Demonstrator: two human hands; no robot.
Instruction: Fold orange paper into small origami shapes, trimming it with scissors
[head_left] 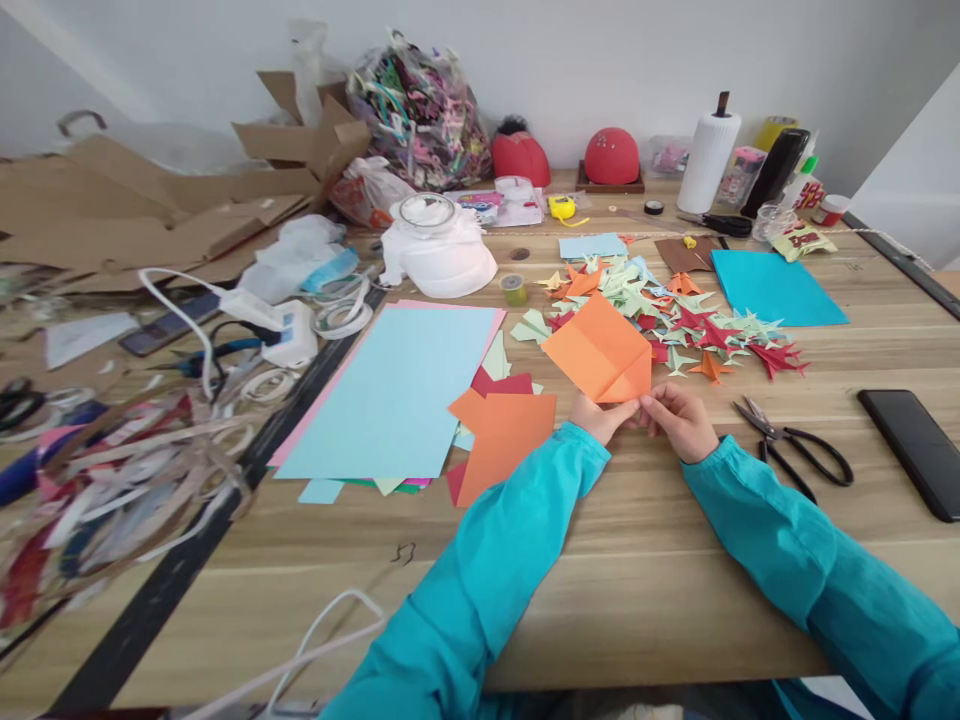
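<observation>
Pinching orange paper [601, 348] | left hand [602, 418], right hand [682, 422]: fingers closed on lower edge | creased, partly folded

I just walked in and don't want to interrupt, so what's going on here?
A person in teal sleeves is handling a creased orange sheet, with the left hand and right hand close together, fingers pinching its near edge. Just beyond it lies a pile of folded paper shapes, mostly pale green, red and orange. A stack of paper, light blue on top, lies to the left, and scissors rest to the right.
</observation>
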